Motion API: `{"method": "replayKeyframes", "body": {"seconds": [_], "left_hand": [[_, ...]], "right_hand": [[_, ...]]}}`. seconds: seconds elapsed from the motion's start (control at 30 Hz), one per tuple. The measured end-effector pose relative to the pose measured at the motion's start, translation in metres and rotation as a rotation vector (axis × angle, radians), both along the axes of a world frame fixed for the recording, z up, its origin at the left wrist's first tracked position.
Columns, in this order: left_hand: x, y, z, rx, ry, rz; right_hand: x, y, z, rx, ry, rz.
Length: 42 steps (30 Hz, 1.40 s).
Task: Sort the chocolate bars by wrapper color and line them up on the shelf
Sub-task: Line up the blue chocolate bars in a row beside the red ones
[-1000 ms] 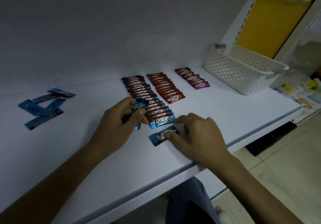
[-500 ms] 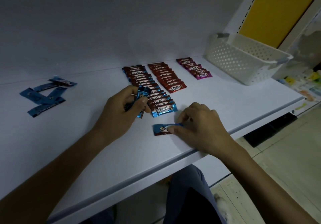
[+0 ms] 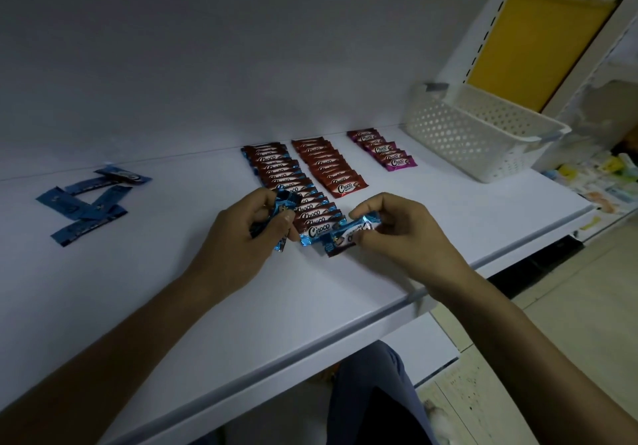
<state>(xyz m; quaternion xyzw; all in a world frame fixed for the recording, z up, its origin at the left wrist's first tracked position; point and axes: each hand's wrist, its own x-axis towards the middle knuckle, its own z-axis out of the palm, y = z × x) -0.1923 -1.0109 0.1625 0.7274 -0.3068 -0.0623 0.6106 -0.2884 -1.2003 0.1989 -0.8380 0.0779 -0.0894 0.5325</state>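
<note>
Three overlapping rows of chocolate bars lie on the white shelf (image 3: 345, 306): a long blue-wrapper row (image 3: 286, 178), a red-wrapper row (image 3: 328, 168) and a short pink-wrapper row (image 3: 383, 149). My left hand (image 3: 241, 237) grips a small bunch of blue bars (image 3: 281, 208) beside the blue row's near end. Just in front of that row's last bar (image 3: 319, 232), my right hand (image 3: 400, 234) pinches one blue bar (image 3: 348, 232), lifted at a slant. Several loose dark-blue bars (image 3: 86, 203) lie scattered at the far left.
A white perforated basket (image 3: 476, 133) stands at the back right of the shelf. The shelf's front edge runs diagonally below my wrists. An upright post and a yellow panel (image 3: 531, 47) rise behind the basket. Floor and small packets show at the right.
My right hand picked the single blue bar up off the shelf and brought it toward the near end of the blue row. My left hand stayed beside the row with its bunch.
</note>
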Motion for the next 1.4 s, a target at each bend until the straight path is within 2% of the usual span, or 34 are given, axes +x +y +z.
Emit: {"method": "replayKeyframes", "body": {"seconds": [0.17, 0.3, 0.33, 0.47, 0.67, 0.87, 1.0, 1.17, 1.4], "left_hand": [[0.003, -0.001, -0.002, 0.012, 0.008, 0.03], [0.006, 0.0, -0.004, -0.005, 0.029, 0.061], [0.006, 0.0, -0.004, -0.01, 0.031, 0.064], [0.005, -0.001, -0.002, -0.01, 0.039, 0.068], [0.003, 0.0, -0.001, -0.022, 0.052, 0.061], [0.002, -0.001, 0.001, -0.012, 0.057, 0.062], [0.004, 0.0, -0.002, 0.003, 0.041, 0.066], [0.006, 0.002, -0.004, -0.009, 0.014, 0.093], [0.005, 0.002, -0.001, -0.005, 0.003, 0.102]], "right_hand": [[0.008, 0.0, 0.002, 0.106, -0.031, -0.03], [0.013, -0.005, 0.007, 0.06, -0.049, -0.021], [0.014, -0.007, 0.008, -0.005, -0.049, -0.002], [0.017, -0.011, 0.008, -0.541, -0.001, 0.138], [0.021, -0.007, -0.006, -0.707, 0.039, 0.352], [0.01, -0.016, -0.007, -0.963, 0.05, 0.183], [0.011, -0.015, -0.013, -0.898, -0.007, 0.147], [0.018, -0.008, -0.024, -0.97, -0.153, 0.005], [0.023, -0.005, -0.03, -0.957, -0.186, -0.004]]}}
